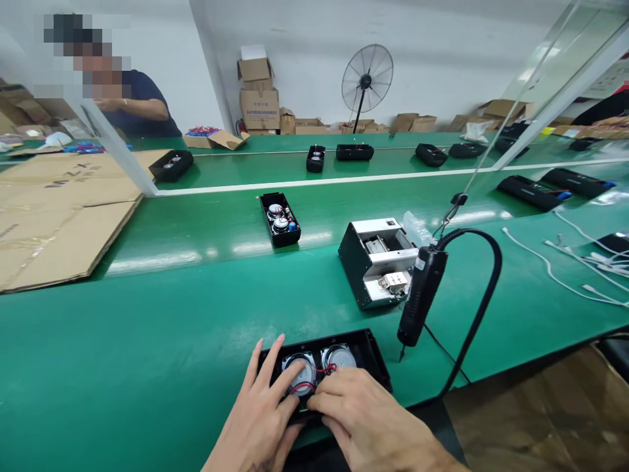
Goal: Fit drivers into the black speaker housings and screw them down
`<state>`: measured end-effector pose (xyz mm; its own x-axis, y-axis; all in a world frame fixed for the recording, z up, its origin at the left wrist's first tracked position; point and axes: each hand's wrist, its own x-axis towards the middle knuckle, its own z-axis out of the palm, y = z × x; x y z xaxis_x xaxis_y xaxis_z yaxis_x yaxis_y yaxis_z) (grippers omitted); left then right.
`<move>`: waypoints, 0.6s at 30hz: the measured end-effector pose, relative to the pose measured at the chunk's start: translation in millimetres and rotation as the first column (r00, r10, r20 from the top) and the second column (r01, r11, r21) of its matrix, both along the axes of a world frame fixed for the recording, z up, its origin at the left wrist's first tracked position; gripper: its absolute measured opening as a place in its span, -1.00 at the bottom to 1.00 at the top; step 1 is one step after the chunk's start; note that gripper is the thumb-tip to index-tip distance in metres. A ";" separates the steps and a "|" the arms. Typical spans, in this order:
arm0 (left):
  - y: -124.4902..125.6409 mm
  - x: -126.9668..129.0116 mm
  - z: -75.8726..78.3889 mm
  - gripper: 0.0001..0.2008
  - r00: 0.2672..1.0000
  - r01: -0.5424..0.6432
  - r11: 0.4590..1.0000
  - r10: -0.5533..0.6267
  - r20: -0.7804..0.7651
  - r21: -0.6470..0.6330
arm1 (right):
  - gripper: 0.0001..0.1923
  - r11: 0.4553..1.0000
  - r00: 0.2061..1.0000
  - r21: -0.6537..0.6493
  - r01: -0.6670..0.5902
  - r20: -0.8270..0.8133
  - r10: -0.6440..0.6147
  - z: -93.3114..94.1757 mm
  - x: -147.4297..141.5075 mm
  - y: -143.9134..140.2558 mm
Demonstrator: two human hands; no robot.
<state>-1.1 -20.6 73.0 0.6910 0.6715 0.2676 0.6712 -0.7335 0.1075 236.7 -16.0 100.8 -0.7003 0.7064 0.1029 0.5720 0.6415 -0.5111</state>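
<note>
head view, looking down a green workbench (pixel 147 354): a person's left hand (pixel 260 413) and right hand (pixel 363 413) are both resting on a black speaker housing (pixel 371 351) lying open at the near edge of the bench. the left hand is lying flat with fingers spread, its fingertips (pixel 280 344) touching the housing's left end and the rim of the left speaker driver (pixel 301 373). the right hand is lying palm down with fingers curled together over the front of the housing, pressing near the red and black wires (pixel 324 372) running between the left driver and the right speaker driver (pixel 340 357); whether it is pinching a wire cannot be told. just right of the housing, a black electric screwdriver (pixel 421 295) is hanging tip down on a cord, its thick cable (pixel 484 288) looping to the floor side. behind it, a small open metal box (pixel 376 262) is sitting tilted on the bench. further back, a second black housing (pixel 280 219) with two drivers is lying on the conveyor belt (pixel 196 223), and more black housings (pixel 354 152) are sitting along the far lane. flattened cardboard (pixel 59 210) is covering the bench at left. a co-worker's arm (pixel 132 105) is showing at the far left, behind a clear partition. white cables (pixel 565 275) are trailing at right, and a standing fan (pixel 367 78) is standing by the back wall among cartons (pixel 259 105).
</note>
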 end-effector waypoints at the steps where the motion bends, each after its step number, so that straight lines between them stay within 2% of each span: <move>1: 0.4 0.1 -0.5 -0.63 1.000 0.007 1.000 -0.007 -0.004 0.005 | -0.74 1.000 1.000 0.001 -0.002 -0.015 0.002 -3.5 -1.0 -1.4; 6: 4.1 0.4 -10.5 -0.57 1.000 0.011 0.999 -0.010 -0.014 0.033 | -0.67 0.994 0.999 0.111 0.009 -0.034 -0.006 -20.2 -7.2 -6.8; 8: 12.2 0.1 -9.0 -0.56 1.000 0.018 0.998 -0.017 0.019 -0.055 | -0.70 0.991 1.000 0.135 0.004 -0.008 -0.003 -19.2 -9.1 -3.0; 10: 28.3 0.0 1.6 -0.60 0.998 0.042 0.970 -0.030 0.053 -0.241 | -0.74 0.997 1.000 0.079 -0.014 0.029 0.011 -10.4 -10.2 8.7; 12: 51.7 0.2 20.1 -0.64 0.998 0.036 0.871 -0.005 0.063 -0.489 | -0.76 0.999 0.997 -0.031 -0.020 0.070 0.023 5.0 -10.8 28.9; 15: 91.2 0.7 49.1 -0.86 0.992 -0.021 0.635 0.110 0.063 -0.773 | -0.66 0.983 0.995 -0.182 0.015 0.096 0.002 31.2 -12.6 68.3; 17: 112.9 0.9 61.4 -0.70 0.990 -0.018 0.526 0.131 0.060 -0.850 | -0.62 0.952 0.996 -0.303 0.036 0.093 -0.008 44.0 -15.1 93.1; 18: 121.1 1.0 64.8 -0.64 0.990 -0.010 0.493 0.128 0.061 -0.870 | -0.63 0.934 0.996 -0.354 0.038 0.090 -0.006 48.0 -16.7 103.3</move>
<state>-0.1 100.5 137.8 0.6395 0.6494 -0.4114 0.6567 -0.1832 0.7316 220.0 87.3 148.8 -0.6793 0.7009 -0.2174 0.6357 0.4140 -0.6516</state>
